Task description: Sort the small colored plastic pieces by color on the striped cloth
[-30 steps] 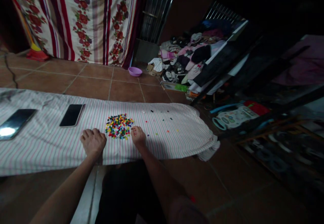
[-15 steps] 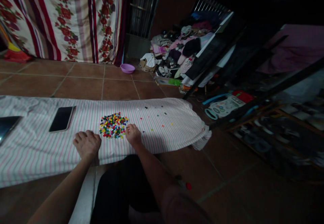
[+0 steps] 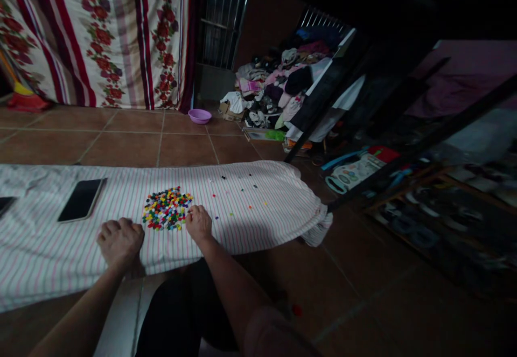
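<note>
A dense pile of small multicoloured pieces [image 3: 166,209], like beads or tiny blocks, lies on a striped cloth [image 3: 258,233]. At the right edge of this pile is my right hand [image 3: 199,223], its thumb and fingertips pinched together. Whatever is between them is too small to make out. My left hand [image 3: 120,240] rests on the cloth to the left of the pile, near the front edge. Its fingers are slightly bent and a little apart, holding nothing visible. Several single pieces, among them an orange piece [image 3: 250,207], lie scattered to the right.
A phone [image 3: 81,201] lies left of the pile, with another dark flat device [image 3: 5,205] at the far left edge. Beyond the cloth, a purple basin [image 3: 200,116] stands on the tiled floor. A clothes heap [image 3: 274,88] and a shoe rack [image 3: 424,217] are to the right.
The view has shifted, so everything appears lower and mostly farther left. My right hand stays pinched at the pile's right edge, and my left hand keeps its place on the cloth.
</note>
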A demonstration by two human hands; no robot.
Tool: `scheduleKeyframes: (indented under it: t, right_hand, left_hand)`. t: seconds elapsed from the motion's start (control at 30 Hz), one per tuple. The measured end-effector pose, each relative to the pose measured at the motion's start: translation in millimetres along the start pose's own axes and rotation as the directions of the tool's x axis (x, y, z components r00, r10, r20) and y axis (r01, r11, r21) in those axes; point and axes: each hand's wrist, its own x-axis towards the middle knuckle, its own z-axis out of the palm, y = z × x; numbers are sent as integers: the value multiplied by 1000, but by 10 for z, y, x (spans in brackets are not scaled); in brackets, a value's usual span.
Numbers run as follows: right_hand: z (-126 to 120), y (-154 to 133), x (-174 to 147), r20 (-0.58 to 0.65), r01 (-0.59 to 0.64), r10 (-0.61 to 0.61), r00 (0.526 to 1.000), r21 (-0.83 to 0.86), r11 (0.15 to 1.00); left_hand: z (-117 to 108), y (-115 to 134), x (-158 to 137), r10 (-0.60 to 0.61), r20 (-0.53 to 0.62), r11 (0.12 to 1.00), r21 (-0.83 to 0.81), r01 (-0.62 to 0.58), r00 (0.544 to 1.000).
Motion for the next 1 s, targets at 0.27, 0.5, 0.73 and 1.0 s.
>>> scheduleKeyframes:
  t: [0.27, 0.5, 0.73, 1.0]
  right_hand:
    - [-60, -34, -6, 12, -18, 17, 1000, 47, 999]
    - [-92, 32, 61, 11, -45, 44, 999, 148, 988]
    - [-527, 333, 515, 2, -130, 135, 991, 287, 949]
    - [-1089, 1340, 1102, -99, -357, 378, 920, 180, 917]
  left_hand:
    - [105, 88, -23, -88, -56, 996, -21, 87, 995]
    - [102, 106, -32, -108, -67, 993, -64, 103, 992]
    - [70, 137, -32, -108, -78, 992, -69, 103, 991]
    - [-70, 195, 0, -105, 23, 994, -20, 106, 994]
